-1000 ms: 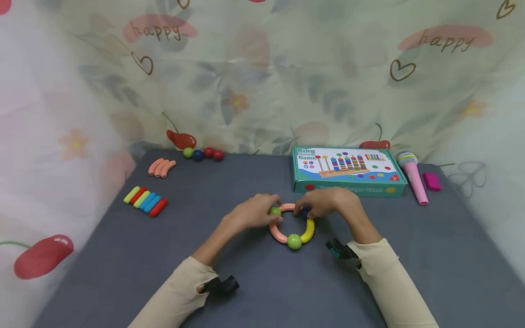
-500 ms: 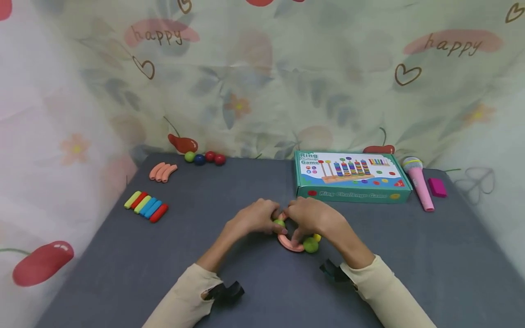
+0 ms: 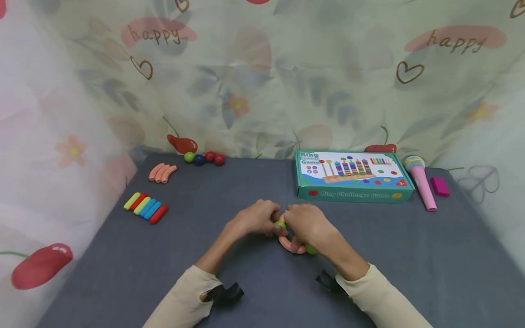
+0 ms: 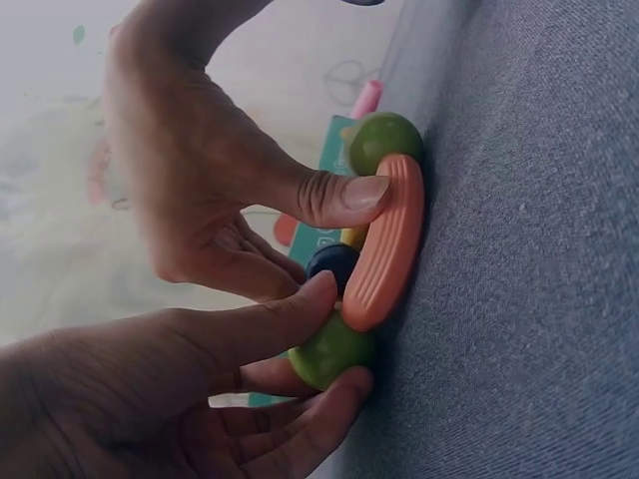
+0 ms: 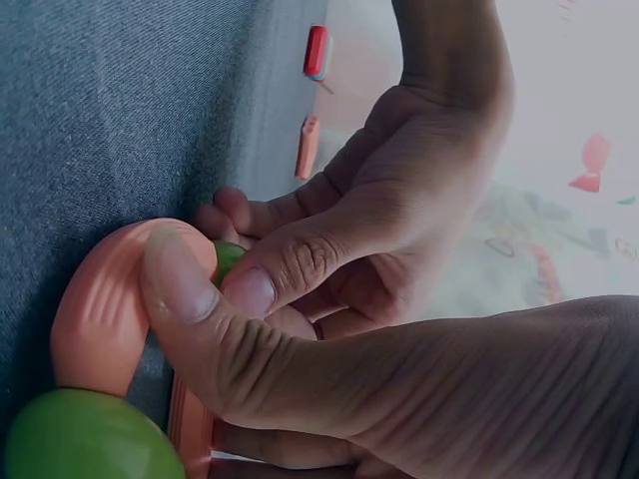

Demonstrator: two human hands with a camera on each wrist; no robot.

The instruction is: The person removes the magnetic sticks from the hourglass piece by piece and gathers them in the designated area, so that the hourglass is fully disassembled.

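On the grey table is a ring built of curved bars joined by balls. My left hand [image 3: 259, 218] pinches its left green ball [image 4: 337, 354] between thumb and fingers. My right hand [image 3: 309, 223] reaches across the ring, its thumb on the near pink curved bar [image 4: 387, 244] and its fingers toward the far pink bar [image 5: 190, 424]. A second green ball [image 5: 90, 439] adjoins the near bar's other end. Beyond the bars, a dark blue ball [image 4: 332, 261] and a bit of yellow bar [image 4: 353, 238] show in the left wrist view. My right hand hides the ring's right side in the head view.
At the left lie several coloured bars [image 3: 146, 207], three pink curved bars [image 3: 162, 173] and several balls [image 3: 199, 159]. A green Ring Challenge Game box [image 3: 354, 177] stands behind the hands. Right of it are a pink toy microphone [image 3: 421, 182] and a magenta block [image 3: 440, 187].
My right hand has left the dark blue ball and moved over the ring, its thumb now on the near pink bar. The ring has turned slightly. My left hand stays on its green ball.
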